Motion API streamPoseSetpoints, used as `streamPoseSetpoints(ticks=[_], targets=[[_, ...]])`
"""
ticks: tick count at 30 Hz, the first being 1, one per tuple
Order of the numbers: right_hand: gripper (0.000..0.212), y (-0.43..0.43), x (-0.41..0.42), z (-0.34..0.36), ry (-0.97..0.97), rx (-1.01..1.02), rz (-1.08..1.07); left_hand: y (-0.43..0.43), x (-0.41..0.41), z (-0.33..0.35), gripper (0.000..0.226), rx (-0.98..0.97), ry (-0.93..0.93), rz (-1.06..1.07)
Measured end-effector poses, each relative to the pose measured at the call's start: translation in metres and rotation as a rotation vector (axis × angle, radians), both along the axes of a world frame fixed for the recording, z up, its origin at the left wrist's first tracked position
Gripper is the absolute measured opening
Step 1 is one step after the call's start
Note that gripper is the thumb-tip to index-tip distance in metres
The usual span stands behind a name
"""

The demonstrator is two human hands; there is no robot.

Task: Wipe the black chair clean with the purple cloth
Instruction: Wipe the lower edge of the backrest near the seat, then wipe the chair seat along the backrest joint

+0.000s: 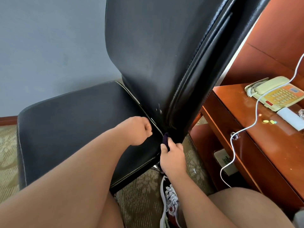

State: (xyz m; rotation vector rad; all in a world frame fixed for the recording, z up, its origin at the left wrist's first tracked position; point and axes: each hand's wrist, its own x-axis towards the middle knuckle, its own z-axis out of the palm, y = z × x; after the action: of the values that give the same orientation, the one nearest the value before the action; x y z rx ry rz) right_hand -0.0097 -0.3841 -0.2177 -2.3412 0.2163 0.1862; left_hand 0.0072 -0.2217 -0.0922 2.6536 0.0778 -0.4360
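The black chair (74,122) fills the centre of the frame: a scuffed seat with pale stitching at lower left, its back rising to the top. The left hand (138,129), curled in an empty fist, is at the seat's rear edge. Just to its right, the right hand (172,158) pinches the purple cloth (165,139) against the back's bottom corner. At the right edge, the telephone (276,94) has labels too small to read.

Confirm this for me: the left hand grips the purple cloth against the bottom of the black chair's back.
Not quite: the hand is wrong. The head view shows the right hand gripping the cloth against the bottom of the chair back. The left hand is curled in a fist over the seat, with nothing visible in it.
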Motion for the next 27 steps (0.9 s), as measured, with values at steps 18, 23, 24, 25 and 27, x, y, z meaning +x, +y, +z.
streamPoseSetpoints(ticks=[18,23,24,25,27], targets=[[0.033,0.039,-0.010,0.008,-0.119,-0.227,0.304,0.002,0.002,-0.081,0.077,0.558,0.532,-0.164],[0.037,0.023,0.015,0.005,-0.093,-0.245,-0.042,0.005,-0.006,-0.076,0.083,0.438,0.476,-0.030],[0.038,0.025,0.015,0.004,-0.084,-0.231,-0.053,0.006,-0.008,-0.075,0.083,0.438,0.470,-0.026],[0.038,0.028,0.014,0.004,-0.075,-0.216,-0.062,0.006,-0.009,-0.074,0.083,0.440,0.470,-0.018],[0.037,0.031,0.011,0.005,-0.058,-0.187,-0.077,0.006,-0.009,-0.072,0.082,0.438,0.468,-0.005]])
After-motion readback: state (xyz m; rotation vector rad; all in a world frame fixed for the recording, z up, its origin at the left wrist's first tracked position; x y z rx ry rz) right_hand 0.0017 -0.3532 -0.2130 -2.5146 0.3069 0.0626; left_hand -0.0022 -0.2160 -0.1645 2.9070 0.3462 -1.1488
